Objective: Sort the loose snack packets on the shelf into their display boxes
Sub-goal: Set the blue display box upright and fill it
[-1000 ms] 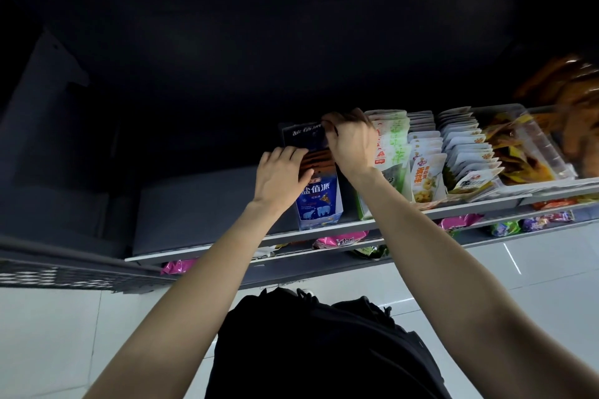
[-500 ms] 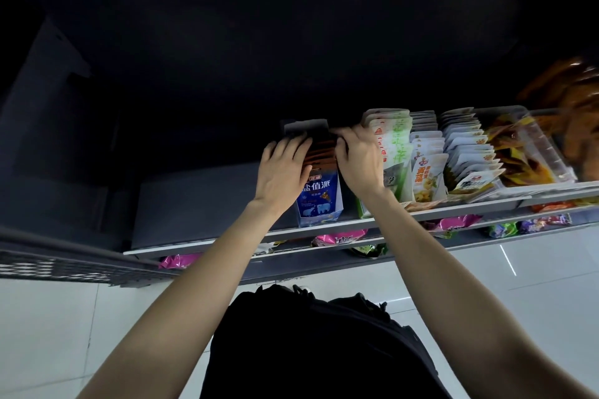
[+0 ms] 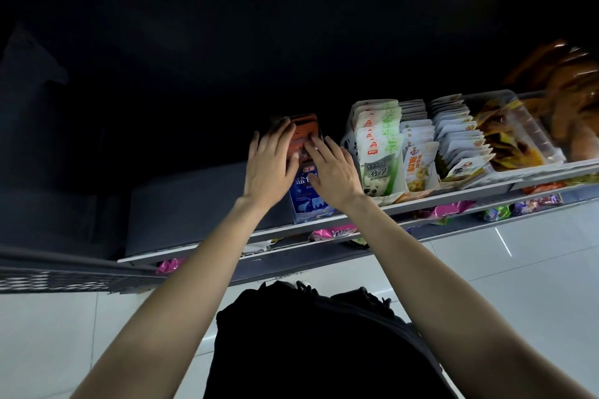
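A blue display box (image 3: 309,204) printed with polar bears stands on the grey shelf (image 3: 201,201), filled with orange snack packets (image 3: 306,131). My left hand (image 3: 269,168) lies flat against the box's left side and the packets, fingers straight. My right hand (image 3: 334,172) presses on the packets from the right with straight fingers. Beside it to the right, a white and green box (image 3: 377,152) holds upright packets with a panda print.
Further right stand rows of white packets (image 3: 460,139) and a clear bin (image 3: 522,139) of yellow-orange snacks. Pink packets (image 3: 334,232) lie on the lower shelf. A grey mesh basket (image 3: 64,278) juts out at the left. White floor tiles lie below.
My right hand has come down from the top of the orange packets and opened flat on them. My left hand has slid up along the box's left side.
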{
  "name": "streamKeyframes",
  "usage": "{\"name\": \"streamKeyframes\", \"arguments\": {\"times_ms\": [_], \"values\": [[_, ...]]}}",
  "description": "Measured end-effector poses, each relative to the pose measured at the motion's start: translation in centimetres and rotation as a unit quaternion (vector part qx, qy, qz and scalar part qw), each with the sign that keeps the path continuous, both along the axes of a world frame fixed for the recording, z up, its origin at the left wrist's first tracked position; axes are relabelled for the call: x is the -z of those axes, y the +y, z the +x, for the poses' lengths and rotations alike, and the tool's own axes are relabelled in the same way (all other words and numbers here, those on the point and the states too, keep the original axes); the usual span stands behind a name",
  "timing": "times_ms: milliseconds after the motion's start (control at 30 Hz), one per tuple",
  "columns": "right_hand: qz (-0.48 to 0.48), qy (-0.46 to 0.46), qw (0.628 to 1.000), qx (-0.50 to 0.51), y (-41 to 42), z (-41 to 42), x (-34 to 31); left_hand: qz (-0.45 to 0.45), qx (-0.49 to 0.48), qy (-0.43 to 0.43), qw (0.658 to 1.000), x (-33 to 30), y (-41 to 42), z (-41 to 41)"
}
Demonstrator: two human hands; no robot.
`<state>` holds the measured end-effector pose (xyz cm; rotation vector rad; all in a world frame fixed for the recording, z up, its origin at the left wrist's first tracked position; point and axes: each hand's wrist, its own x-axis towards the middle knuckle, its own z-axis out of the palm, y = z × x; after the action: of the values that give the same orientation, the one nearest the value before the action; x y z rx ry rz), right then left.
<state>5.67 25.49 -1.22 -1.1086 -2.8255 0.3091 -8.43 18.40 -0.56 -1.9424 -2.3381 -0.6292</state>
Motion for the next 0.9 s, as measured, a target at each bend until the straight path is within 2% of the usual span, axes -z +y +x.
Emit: {"name": "streamKeyframes", "arguments": {"times_ms": [100, 200, 300, 433, 533, 633, 733, 833, 900], "values": [[0.006, 0.080, 0.997, 0.006, 0.2, 0.2, 0.1, 0.004, 0.001, 0.013, 1.000, 0.9, -1.3, 1.0], [0.012, 0.150, 0.988, 0.039, 0.3, 0.0, -0.1, -0.038, -0.035, -0.029, 0.998, 1.2, -1.0, 1.3], [-0.031, 0.151, 0.987, 0.041, 1.1, -0.9, -0.5, -0.059, -0.042, -0.106, 0.992, 1.0, 0.0, 1.0], [-0.077, 0.092, 0.993, 0.015, 2.1, -2.7, -0.9, -0.065, -0.053, -0.112, 0.990, 0.6, 1.0, 0.5], [-0.039, 0.047, 0.998, -0.017, 2.4, -3.1, -1.0, -0.058, -0.055, -0.166, 0.983, 0.5, 1.3, 0.4], [0.004, 0.024, 1.000, 0.017, 2.9, -2.4, -0.8, -0.024, -0.058, -0.198, 0.978, 0.6, 1.0, 0.8], [-0.049, 0.063, 0.994, 0.080, 2.5, -1.9, -0.5, -0.021, -0.133, -0.274, 0.952, 0.7, 0.2, 1.7], [-0.111, 0.139, 0.975, 0.133, 1.5, -1.7, -0.2, -0.019, -0.135, -0.322, 0.937, 1.0, -0.1, 2.4], [-0.125, 0.152, 0.968, 0.156, 0.8, -1.4, 0.1, -0.030, -0.137, -0.336, 0.932, 1.0, -0.1, 2.8]]}}
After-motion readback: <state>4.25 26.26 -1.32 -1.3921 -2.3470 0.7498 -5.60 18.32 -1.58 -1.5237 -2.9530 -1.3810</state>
